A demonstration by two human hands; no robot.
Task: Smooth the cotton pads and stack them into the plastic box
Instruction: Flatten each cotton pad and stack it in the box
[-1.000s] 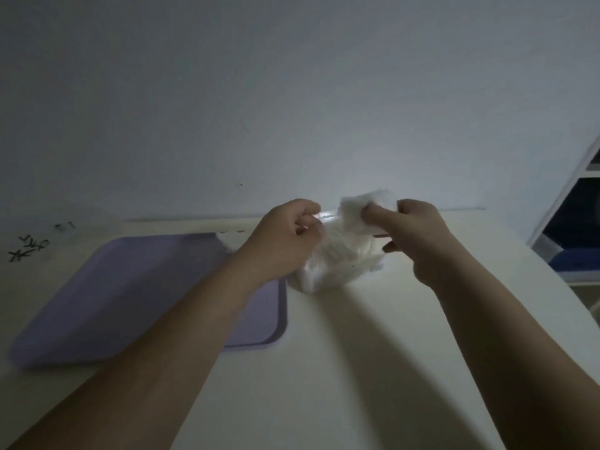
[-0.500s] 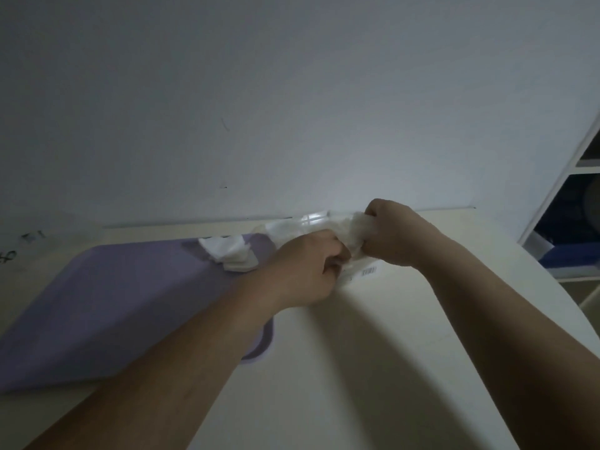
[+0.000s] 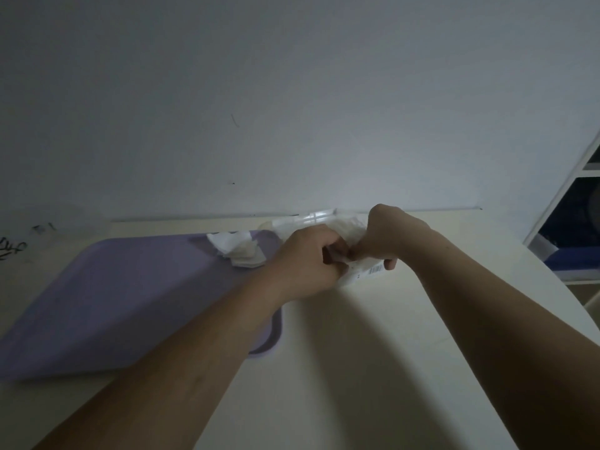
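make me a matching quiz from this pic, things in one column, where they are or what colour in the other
Things:
1 tray
2 loose cotton pads
3 plastic box
4 shelf

Descriptions:
A clear, at the table's far edge by the wall
B purple
C lying on the tray's far corner
D at the right edge of the view

Pairs: 1-B, 2-C, 3-A, 4-D

Both bare forearms reached forward and converged, the left hand [image 3: 306,263] and right hand [image 3: 394,238] knuckles-up, curled fingers meeting tip to tip and pinching a crumpled white cotton pad [image 3: 352,236].
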